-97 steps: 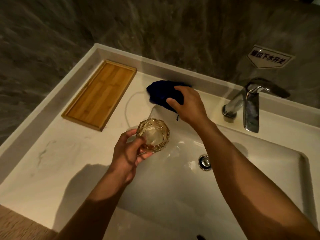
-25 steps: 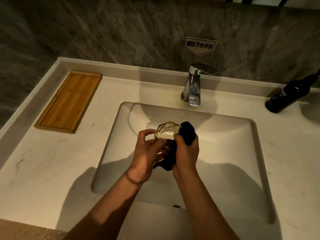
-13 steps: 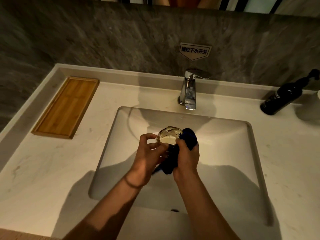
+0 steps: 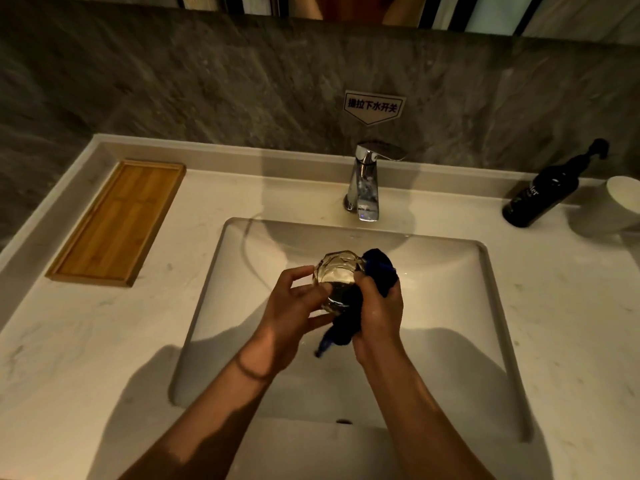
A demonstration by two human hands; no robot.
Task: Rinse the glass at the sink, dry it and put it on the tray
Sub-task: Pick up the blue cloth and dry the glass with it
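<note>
A faceted clear glass (image 4: 337, 271) is held over the white sink basin (image 4: 450, 306), its mouth tilted toward the wall. My left hand (image 4: 294, 313) grips its left side. My right hand (image 4: 379, 317) presses a dark blue cloth (image 4: 379, 270) against the glass's right side and bottom; a tail of the cloth hangs down below the hands. The bamboo tray (image 4: 117, 223) lies on the counter at the far left, with nothing on it.
A chrome faucet (image 4: 365, 181) stands behind the basin, no water running. A dark pump bottle (image 4: 543, 192) and a white cup (image 4: 620, 202) sit at the back right. A stone wall with a small sign (image 4: 374, 107) rises behind the white counter (image 4: 86, 341).
My right hand picked the cloth up from the counter and brought it to the glass over the basin. In the last second the hands barely shift; the view tilts up slightly.
</note>
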